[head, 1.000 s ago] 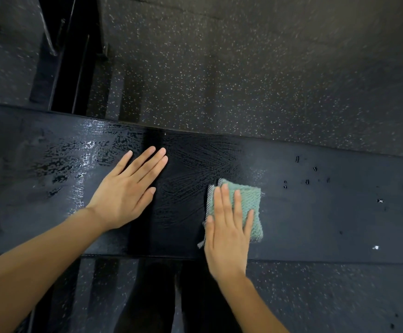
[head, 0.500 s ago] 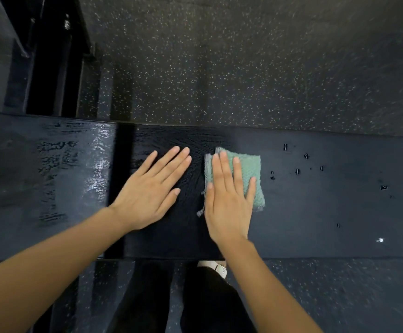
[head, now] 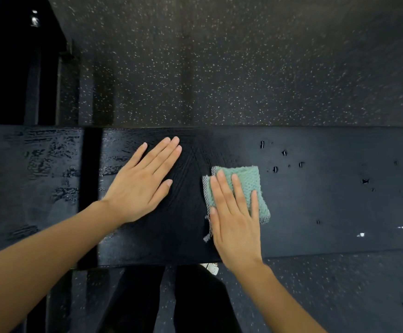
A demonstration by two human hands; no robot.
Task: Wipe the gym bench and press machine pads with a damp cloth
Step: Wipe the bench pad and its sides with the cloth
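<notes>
Both palms lie flat, fingers straight, on the bench pad (head: 327, 200) mid-frame; brace with your left hand (head: 142, 181) and press the folded green cloth (head: 248, 181) under your right hand (head: 236, 219) rightward in overlapping strokes.

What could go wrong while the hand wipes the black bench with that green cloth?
1. The cloth may snag on the small tears in the bench pad just to its right.
2. The left hand lies flat on a wet-looking patch and might slip.
3. The right hand only presses the cloth with straight fingers, so it could slide out.
</notes>
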